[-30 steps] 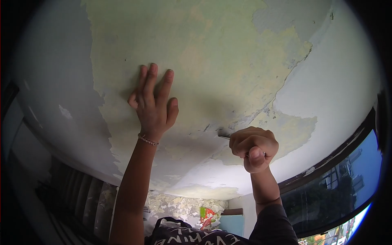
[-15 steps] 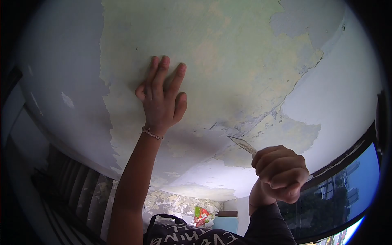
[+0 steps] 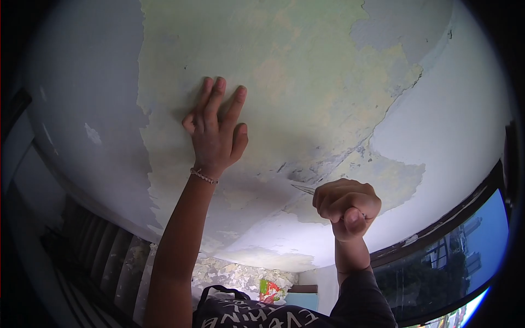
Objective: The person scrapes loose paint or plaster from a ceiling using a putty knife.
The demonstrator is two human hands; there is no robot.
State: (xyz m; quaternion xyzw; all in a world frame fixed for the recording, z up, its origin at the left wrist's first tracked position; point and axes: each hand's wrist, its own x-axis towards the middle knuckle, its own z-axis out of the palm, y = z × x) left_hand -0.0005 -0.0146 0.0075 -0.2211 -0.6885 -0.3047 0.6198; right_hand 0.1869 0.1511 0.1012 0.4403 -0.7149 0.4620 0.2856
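My left hand (image 3: 214, 131) lies with fingers spread against the pale green bare patch of the wall (image 3: 262, 71), a bracelet round its wrist. To its right and lower, my right hand (image 3: 350, 205) is closed in a fist around a tool whose handle is hidden in the palm. A short, pointed metal blade (image 3: 302, 189) sticks out toward the left. Its tip is close to a chipped, cracked area (image 3: 314, 167) where the wall coating is broken and greyish. A ragged crack runs from there up to the right.
Whitish paint with torn edges (image 3: 104, 71) borders the bare patch. A dark-framed window (image 3: 443, 268) is at lower right. Striped dark folds (image 3: 112, 254) show at lower left. Behind my shirt (image 3: 257, 314) are a flaking wall (image 3: 224, 269) and a red and green item (image 3: 269, 291).
My right hand has moved left and slightly up with the blade, bringing it closer to the chipped area. My left hand has stayed in place on the wall.
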